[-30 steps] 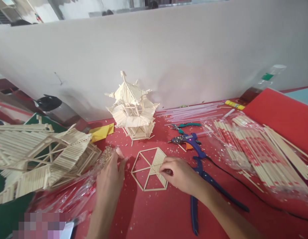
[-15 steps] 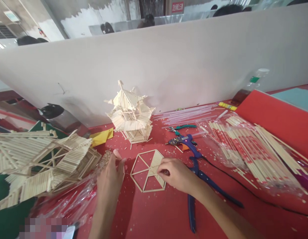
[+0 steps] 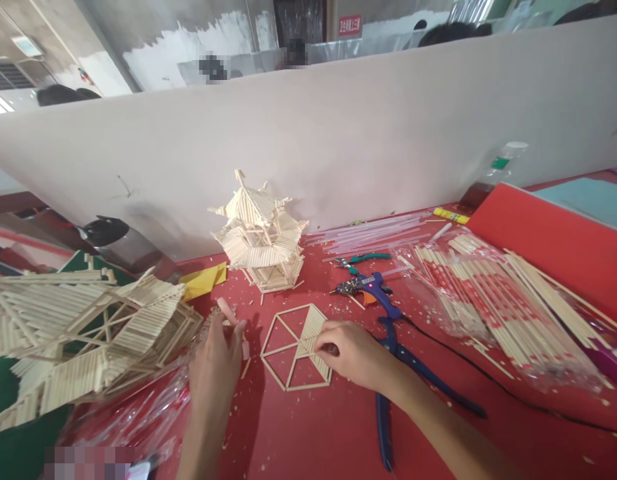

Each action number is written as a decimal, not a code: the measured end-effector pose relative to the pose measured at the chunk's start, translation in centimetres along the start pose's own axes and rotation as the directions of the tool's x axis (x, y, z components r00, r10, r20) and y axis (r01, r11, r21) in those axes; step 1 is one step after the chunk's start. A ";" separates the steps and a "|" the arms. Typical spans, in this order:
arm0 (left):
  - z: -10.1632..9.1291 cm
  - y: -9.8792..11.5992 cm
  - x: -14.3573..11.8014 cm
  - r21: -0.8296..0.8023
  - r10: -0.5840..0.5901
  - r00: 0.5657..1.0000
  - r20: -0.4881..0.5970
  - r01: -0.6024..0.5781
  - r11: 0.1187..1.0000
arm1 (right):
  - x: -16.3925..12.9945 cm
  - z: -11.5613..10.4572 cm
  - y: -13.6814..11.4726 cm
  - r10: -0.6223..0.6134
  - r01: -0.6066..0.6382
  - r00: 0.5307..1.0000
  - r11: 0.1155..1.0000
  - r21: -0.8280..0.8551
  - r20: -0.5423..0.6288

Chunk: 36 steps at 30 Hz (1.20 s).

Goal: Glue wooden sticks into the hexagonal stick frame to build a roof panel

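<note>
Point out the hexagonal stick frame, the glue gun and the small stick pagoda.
hexagonal stick frame (image 3: 297, 347), head view, centre hub
glue gun (image 3: 371, 288), head view, blue body
small stick pagoda (image 3: 261, 233), head view, lower roof

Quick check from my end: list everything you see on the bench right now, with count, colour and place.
Table: one, red, under everything.
Hexagon frame: one, pale wood, flat at centre.
Pagoda model: one, pale wood, upright by the partition.
Large stick model: one, pale wood, far left.
Glue gun: one, blue, right of the hexagon.
Pliers: one, green-handled, behind the glue gun.
Bagged sticks: many, pale with red print, right.
Glue sticks: several, clear, by the partition.
Yellow paper: one, left of the pagoda.
Left hand: fingers open, beside the hexagon.
Right hand: fingers pinched on the hexagon frame.
</note>
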<state>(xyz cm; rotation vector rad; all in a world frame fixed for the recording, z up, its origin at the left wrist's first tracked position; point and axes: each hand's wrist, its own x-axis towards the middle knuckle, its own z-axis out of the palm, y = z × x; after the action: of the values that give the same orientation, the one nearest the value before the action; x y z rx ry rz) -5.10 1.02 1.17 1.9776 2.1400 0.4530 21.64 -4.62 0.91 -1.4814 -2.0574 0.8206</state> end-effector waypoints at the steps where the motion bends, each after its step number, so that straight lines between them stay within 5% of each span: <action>1: 0.0 0.0 0.0 -0.015 0.001 1.000 0.006 -0.001 1.000 | 0.0 0.0 0.0 0.000 0.000 1.000 1.000 -0.001 0.002; 13: -0.5 0.5 0.1 0.025 -0.028 0.999 0.047 0.027 0.999 | 0.0 -0.3 -0.2 -0.009 0.009 1.000 1.000 0.020 -0.005; 20: 0.0 -0.1 0.0 0.130 0.070 0.992 0.108 -0.084 0.988 | 0.0 -0.1 -0.1 -0.010 0.010 1.000 1.000 0.026 -0.012; 28: -2.2 -0.5 2.7 0.059 -0.011 0.990 0.144 0.003 0.998 | 0.0 -0.2 -0.1 -0.017 0.018 1.000 0.999 0.042 -0.012; 36: -0.3 0.8 2.8 0.159 0.058 0.992 0.111 -0.075 0.984 | 0.0 -0.1 -0.1 -0.007 0.008 1.000 0.999 0.051 -0.008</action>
<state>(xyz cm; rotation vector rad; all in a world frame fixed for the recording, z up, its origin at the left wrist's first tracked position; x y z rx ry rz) -4.67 3.82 1.89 2.1130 2.1117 0.1822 21.69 -4.61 1.06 -1.4467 -2.0203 0.8566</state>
